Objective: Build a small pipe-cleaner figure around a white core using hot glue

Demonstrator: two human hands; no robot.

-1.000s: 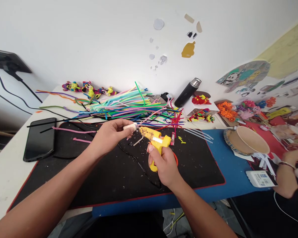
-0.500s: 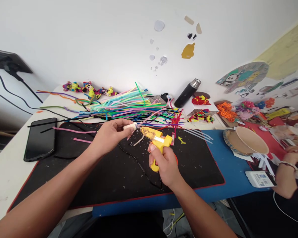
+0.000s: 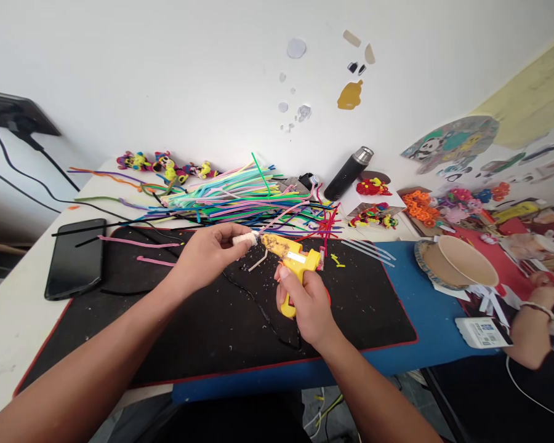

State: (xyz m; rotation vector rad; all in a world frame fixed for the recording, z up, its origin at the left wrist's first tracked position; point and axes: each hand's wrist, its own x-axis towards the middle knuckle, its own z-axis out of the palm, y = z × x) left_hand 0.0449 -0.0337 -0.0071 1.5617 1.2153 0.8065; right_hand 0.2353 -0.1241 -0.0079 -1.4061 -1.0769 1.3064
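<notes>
My right hand (image 3: 307, 304) is wrapped round the handle of a yellow glue gun (image 3: 290, 253), whose smudged nozzle points left. Between thumb and fingers, my left hand (image 3: 212, 252) pinches a small cream-coloured piece (image 3: 247, 239), partly hidden by the fingertips; it looks wound or fuzzy. The nozzle tip is right at the piece's right end; whether they touch I cannot tell. Below them a thin pale strip (image 3: 258, 261) lies on the black mat (image 3: 203, 344). Behind the hands is a heap of coloured pipe cleaners (image 3: 231, 200).
A phone (image 3: 76, 261) lies at the left, with pink pipe cleaners (image 3: 138, 242) beside it. A black flask (image 3: 349, 173) leans at the back. Clear glue sticks (image 3: 369, 251), a bowl (image 3: 466, 261) and a white box (image 3: 484, 333) are to the right, near another person's arm (image 3: 533, 326).
My left hand has shifted slightly right and turned the cream piece, bringing its end closer to the nozzle. The glue gun has barely moved.
</notes>
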